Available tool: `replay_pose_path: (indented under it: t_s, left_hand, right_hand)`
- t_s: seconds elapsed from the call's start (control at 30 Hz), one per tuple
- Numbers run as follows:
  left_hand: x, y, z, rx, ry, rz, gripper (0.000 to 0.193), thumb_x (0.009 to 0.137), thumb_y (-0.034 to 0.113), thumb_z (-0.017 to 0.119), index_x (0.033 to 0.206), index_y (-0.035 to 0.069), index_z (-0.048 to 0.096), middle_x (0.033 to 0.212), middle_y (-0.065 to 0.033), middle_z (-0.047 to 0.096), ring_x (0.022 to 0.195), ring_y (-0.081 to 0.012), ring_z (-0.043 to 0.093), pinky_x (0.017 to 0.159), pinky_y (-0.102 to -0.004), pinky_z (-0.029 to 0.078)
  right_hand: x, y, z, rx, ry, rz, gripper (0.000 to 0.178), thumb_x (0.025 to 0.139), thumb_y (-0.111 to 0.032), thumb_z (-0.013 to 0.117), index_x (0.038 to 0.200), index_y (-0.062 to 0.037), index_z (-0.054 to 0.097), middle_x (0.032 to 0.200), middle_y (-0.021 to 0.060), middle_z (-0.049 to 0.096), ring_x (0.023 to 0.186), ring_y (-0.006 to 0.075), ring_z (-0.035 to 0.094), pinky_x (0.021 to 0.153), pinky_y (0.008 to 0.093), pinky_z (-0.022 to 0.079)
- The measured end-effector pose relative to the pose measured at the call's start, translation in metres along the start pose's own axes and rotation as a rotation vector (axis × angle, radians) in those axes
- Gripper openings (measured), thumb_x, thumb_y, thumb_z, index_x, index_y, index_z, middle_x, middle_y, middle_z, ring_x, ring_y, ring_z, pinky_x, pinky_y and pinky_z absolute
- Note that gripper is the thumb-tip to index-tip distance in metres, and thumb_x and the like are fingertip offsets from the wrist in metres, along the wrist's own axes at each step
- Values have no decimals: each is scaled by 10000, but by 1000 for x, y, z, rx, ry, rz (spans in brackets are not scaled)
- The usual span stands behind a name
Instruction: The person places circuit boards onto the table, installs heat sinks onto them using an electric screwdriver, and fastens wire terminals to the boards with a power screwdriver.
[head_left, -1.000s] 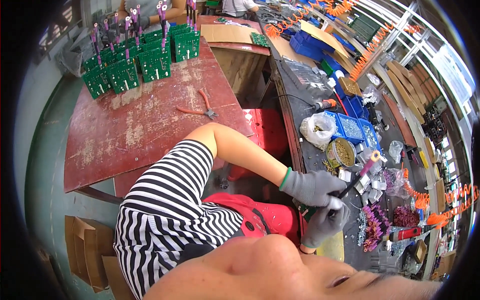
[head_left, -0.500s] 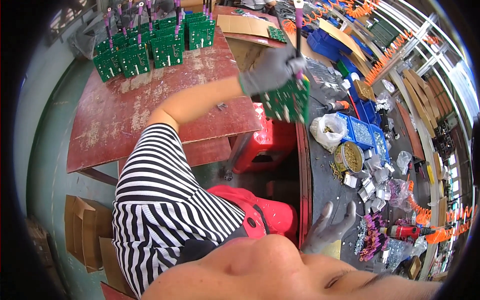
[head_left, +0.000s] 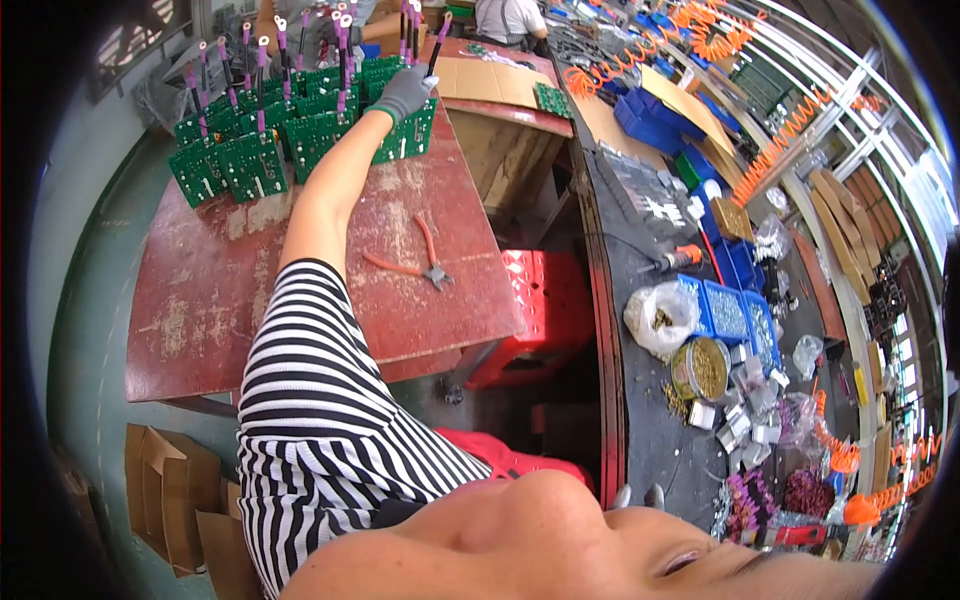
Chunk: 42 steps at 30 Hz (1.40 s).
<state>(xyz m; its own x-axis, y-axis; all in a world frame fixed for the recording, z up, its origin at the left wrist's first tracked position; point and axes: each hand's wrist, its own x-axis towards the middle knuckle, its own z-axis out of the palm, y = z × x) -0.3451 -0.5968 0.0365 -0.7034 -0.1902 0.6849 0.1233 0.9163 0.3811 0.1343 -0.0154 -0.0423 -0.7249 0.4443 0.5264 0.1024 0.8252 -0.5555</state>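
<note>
My left hand (head_left: 403,92), in a grey glove, reaches to the far end of the red table and is closed on the top part of a green circuit board (head_left: 412,135). A black cable (head_left: 438,50) with purple sleeving and a ring lug stands up beside its fingers. This board is at the right end of several upright circuit boards (head_left: 253,165) with similar cables. Only the gloved fingertips of my right hand (head_left: 640,495) show, apart, at the near edge of the dark bench; the rest is hidden. Orange-handled cutting pliers (head_left: 435,272) lie on the table.
The worn red table (head_left: 200,300) stands left of a red stool (head_left: 545,310). On the dark bench (head_left: 650,430) are a plastic bag (head_left: 660,318), blue screw bins (head_left: 725,312), a tub of brass-coloured parts (head_left: 700,368) and a power screwdriver (head_left: 683,258). Cardboard boxes (head_left: 180,500) sit on the floor.
My left hand has carried the circuit board from beside the bench leftward to the row on the red table. The pliers have come into full sight. My right hand has dropped mostly from view.
</note>
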Motion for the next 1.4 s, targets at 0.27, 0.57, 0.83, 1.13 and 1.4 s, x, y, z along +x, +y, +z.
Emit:
replay_pose_path:
  t_s: [0.27, 0.57, 0.83, 1.13, 1.4]
  left_hand:
    - [3, -37, -38, 62, -47, -157, 314, 944, 313, 613, 1091, 35, 617, 971, -274, 679, 938, -461, 644, 810, -517, 508]
    - [-12, 114, -12, 87, 445, 682, 409, 899, 257, 643, 1234, 27, 597, 1188, -191, 635, 1130, -363, 590, 954, -468, 476]
    - [-183, 455, 14, -586, -83, 1600, 426, 972, 241, 632, 1332, 20, 580, 1319, -182, 607, 1232, -371, 562, 1060, -455, 432]
    - [-436, 631, -117, -1346, -443, 2182, 342, 903, 187, 685, 1186, 9, 613, 1156, -163, 625, 1139, -357, 582, 1025, -466, 442]
    - [-649, 646, -237, -1872, -980, 2366, 426, 848, 280, 729, 1158, 3, 637, 1172, -163, 647, 1124, -354, 605, 979, -441, 468]
  right_hand:
    - [27, -13, 17, 67, -95, -148, 495, 890, -148, 739, 1293, 58, 539, 1223, 212, 605, 1157, 355, 574, 1014, 435, 445]
    - [18, -2, -50, -39, 103, 70, 467, 863, -95, 767, 1276, 18, 580, 1233, 160, 636, 1136, 294, 612, 1015, 394, 460]
    - [34, -2, -203, -652, 745, -52, 649, 790, -509, 743, 1178, -14, 582, 963, 183, 595, 941, 371, 599, 832, 480, 478]
    - [-287, -147, -498, -1484, 1211, 1143, 478, 816, -446, 734, 1032, -22, 687, 1071, 247, 692, 1023, 382, 664, 866, 465, 523]
    - [-582, -227, -622, -1416, 951, 2243, 710, 905, -596, 578, 1432, -123, 528, 1386, 213, 572, 1275, 409, 554, 1037, 524, 471]
